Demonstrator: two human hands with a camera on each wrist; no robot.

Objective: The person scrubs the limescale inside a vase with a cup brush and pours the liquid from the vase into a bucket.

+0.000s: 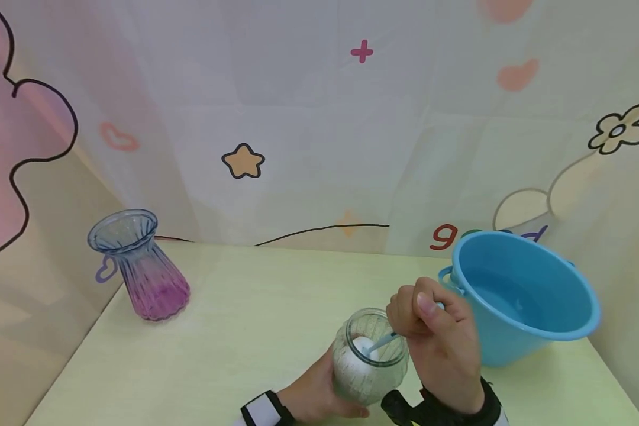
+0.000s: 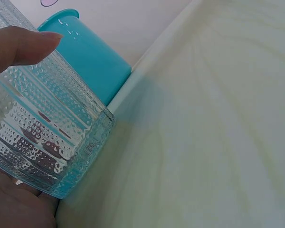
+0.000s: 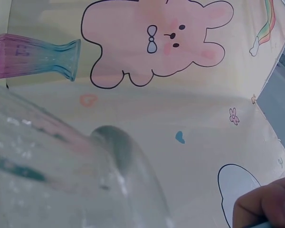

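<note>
My left hand (image 1: 319,390) holds a clear ribbed glass jar (image 1: 370,376) around its side, with the mouth tilted up. The left wrist view shows the thumb (image 2: 31,45) over the textured glass and other fingers below it. Above the jar's mouth, my right hand (image 1: 439,343) grips the light blue handle of a cup brush (image 1: 383,341). Its rounded white head is inside the jar, seen partly through the glass. In the right wrist view the jar (image 3: 61,175) is blurred and close, and only part of the right hand (image 3: 270,204) shows at the corner.
A light blue bucket (image 1: 495,349) stands on the right, just beyond the right hand. At the far left is a fluted glass vase (image 1: 157,281), blue above and pink below. A pale cloth covers the table (image 1: 234,307), and a printed curtain (image 1: 298,118) hangs behind.
</note>
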